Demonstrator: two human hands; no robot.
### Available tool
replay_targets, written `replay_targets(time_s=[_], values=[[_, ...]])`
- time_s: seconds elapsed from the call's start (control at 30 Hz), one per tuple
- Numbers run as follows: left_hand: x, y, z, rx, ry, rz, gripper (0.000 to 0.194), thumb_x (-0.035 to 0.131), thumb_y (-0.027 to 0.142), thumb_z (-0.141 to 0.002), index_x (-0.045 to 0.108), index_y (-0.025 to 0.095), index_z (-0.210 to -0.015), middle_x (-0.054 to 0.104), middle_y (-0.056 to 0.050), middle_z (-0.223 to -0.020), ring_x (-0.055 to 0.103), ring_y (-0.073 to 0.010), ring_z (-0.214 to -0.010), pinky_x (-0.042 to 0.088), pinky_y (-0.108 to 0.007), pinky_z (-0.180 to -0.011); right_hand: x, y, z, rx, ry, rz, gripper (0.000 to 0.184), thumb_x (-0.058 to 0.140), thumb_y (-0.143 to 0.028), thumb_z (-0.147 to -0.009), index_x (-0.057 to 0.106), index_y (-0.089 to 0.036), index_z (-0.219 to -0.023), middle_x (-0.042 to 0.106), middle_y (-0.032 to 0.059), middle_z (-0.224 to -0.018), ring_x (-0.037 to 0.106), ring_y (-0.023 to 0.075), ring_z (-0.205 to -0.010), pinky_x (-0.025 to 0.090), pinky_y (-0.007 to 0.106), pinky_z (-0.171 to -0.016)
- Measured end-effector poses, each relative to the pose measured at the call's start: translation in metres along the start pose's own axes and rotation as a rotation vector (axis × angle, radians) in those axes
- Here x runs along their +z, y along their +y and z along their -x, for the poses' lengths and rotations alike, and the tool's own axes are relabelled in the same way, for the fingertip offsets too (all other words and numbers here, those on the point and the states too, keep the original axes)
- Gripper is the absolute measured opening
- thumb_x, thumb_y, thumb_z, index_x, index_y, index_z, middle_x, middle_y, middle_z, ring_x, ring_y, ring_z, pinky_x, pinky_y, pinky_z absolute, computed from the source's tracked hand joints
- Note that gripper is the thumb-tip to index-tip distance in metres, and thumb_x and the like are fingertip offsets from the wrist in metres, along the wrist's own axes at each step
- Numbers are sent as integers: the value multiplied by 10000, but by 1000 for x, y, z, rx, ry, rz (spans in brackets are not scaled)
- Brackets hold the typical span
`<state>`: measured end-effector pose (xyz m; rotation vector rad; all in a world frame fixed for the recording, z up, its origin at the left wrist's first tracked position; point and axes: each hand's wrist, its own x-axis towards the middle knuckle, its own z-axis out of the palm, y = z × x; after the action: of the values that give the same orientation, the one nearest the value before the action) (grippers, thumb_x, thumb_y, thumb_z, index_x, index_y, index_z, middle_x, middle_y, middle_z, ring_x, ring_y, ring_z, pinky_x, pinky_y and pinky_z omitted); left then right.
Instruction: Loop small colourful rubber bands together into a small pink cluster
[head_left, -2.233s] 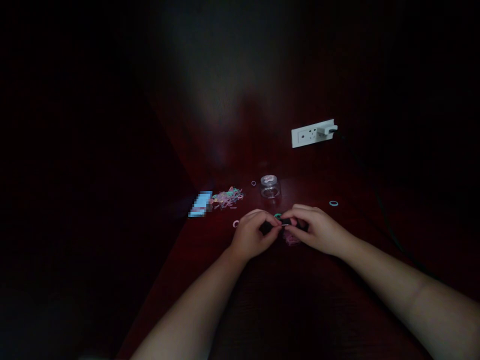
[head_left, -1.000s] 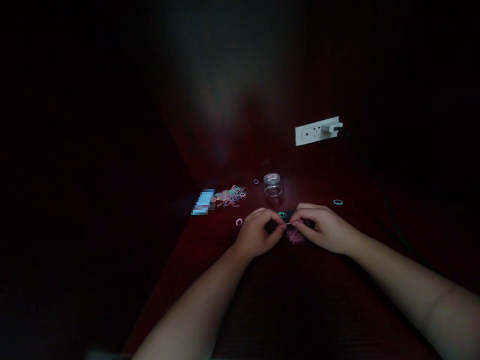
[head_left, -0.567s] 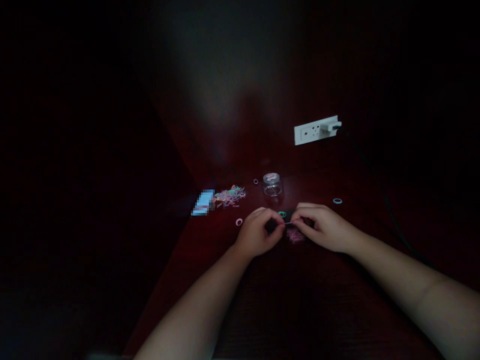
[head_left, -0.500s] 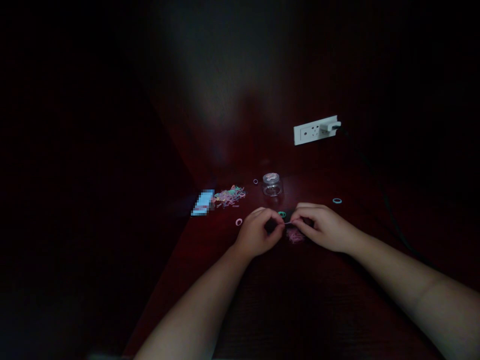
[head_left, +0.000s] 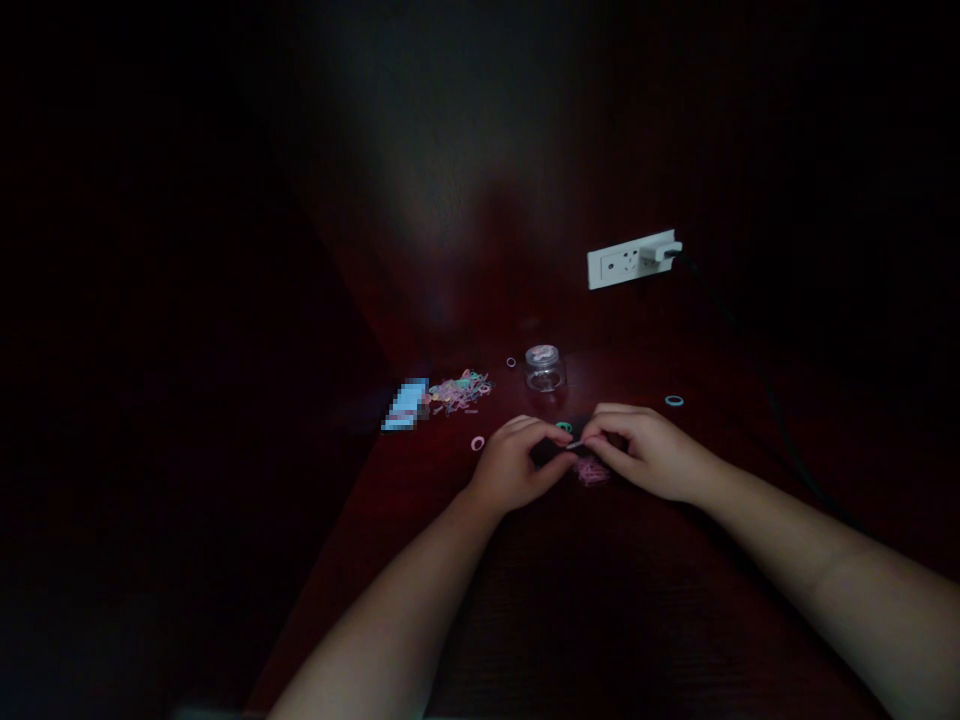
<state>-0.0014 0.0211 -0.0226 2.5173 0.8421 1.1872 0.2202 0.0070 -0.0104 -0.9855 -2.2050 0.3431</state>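
Between the fingertips of my right hand (head_left: pixel 645 450) a thin, pale elastic band (head_left: pixel 574 444) is pinched, pointing left. My left hand (head_left: pixel 521 460) meets it from the other side, thumb and index finger parted around the band's free end. Just below the fingertips lies a small pile of pink elastic bands (head_left: pixel 591 472). A green band (head_left: pixel 563 427) rests behind the fingers, partly covered. Beside my left hand is a pink ring-shaped band (head_left: pixel 478 443).
A clear lidded jar (head_left: pixel 544 372) stands behind my hands. Further left are a heap of mixed-colour bands (head_left: pixel 459 391) and a bright, pixelated rectangle (head_left: pixel 406 405). A blue band (head_left: pixel 674 401) lies to the right. A wall socket (head_left: pixel 631 260) holds a plug with a dark cable.
My left thumb and index finger have parted from their pinch on the band. My right hand keeps its grip, and the band now tilts slightly.
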Motion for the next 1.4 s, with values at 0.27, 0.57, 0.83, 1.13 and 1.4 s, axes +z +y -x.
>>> replay_targets(time_s=[0.27,0.57,0.83,1.13,1.4], values=[[0,1,-1,-3,0,-11,84,645,255,-892,716,213,-911,748,-25,-888,671,-165,-831,516,-311,-801,-1,1,0,8,-19,7,181,568,-257,-922,683,-181,-805,606,29,-771,574,145,-692,402,267,-641],[0,2,-1,-22,-13,-24,107,630,258,-895,729,218,-885,749,-22,-847,670,-163,-790,519,-307,-775,-1,0,0,17,-29,-8,181,551,-229,-929,680,-183,-812,609,28,-785,576,145,-708,410,275,-654],[1,4,-1,-25,-31,-12,113,635,263,-886,737,219,-862,747,-14,-816,670,-155,-749,529,-295,-741,1,-2,1,-54,-5,-37,126,671,-249,-862,662,-199,-977,598,37,-887,549,140,-716,434,264,-629],[0,4,-2,-3,-45,-8,102,635,248,-883,726,209,-861,751,-18,-824,666,-155,-755,523,-298,-758,0,-2,0,-54,6,-44,85,590,-200,-899,669,-192,-870,603,43,-882,560,134,-704,433,267,-629],[2,2,-1,-6,-49,-6,87,633,247,-877,710,215,-853,746,-12,-825,663,-159,-768,519,-306,-771,0,0,1,-41,19,-25,70,597,-187,-884,659,-198,-854,608,42,-897,560,135,-709,438,266,-634]])
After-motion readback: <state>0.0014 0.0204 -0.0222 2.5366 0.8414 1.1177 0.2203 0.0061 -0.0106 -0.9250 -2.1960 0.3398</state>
